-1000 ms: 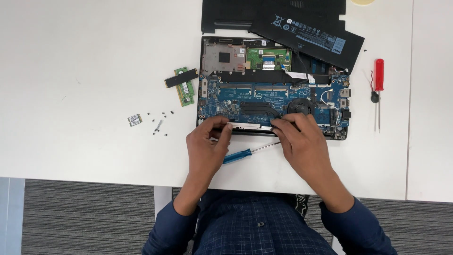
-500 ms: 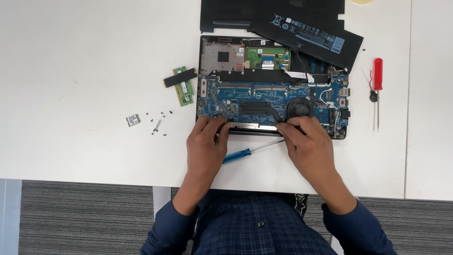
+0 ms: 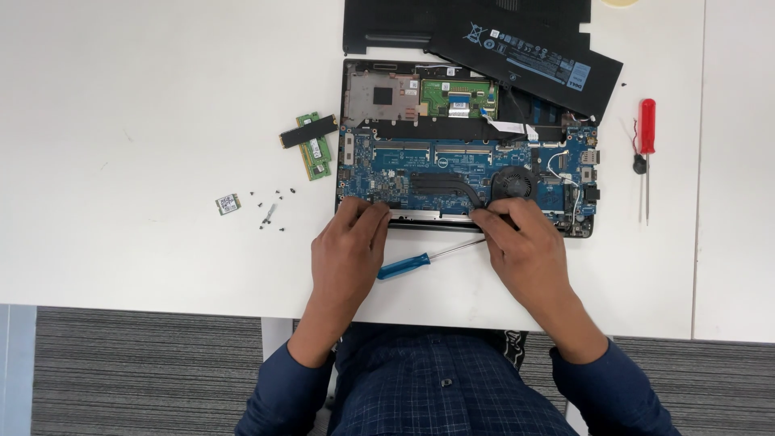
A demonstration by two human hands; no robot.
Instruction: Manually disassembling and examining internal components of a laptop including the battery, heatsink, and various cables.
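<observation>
An opened laptop [image 3: 464, 173] lies on the white table [image 3: 145, 121], its blue mainboard, black heat pipe and round fan [image 3: 513, 182] exposed. My left hand [image 3: 347, 250] rests at the laptop's near edge, fingertips pressing on the board's lower left part. My right hand [image 3: 525, 246] reaches the near edge just below the fan, fingers pinched on something small there; what it is I cannot make out. A blue-handled screwdriver [image 3: 412, 265] lies on the table between my hands, untouched.
A black battery [image 3: 525, 52] lies tilted across the laptop's far right corner, over a black cover panel [image 3: 387, 24]. Memory modules [image 3: 311, 145], a small card [image 3: 228, 203] and several loose screws [image 3: 270, 208] sit to the left. A red-handled screwdriver [image 3: 647, 137] lies at the right.
Both hands have shifted slightly along the laptop's near edge; the right fingers have closed in under the fan. Nothing else moved.
</observation>
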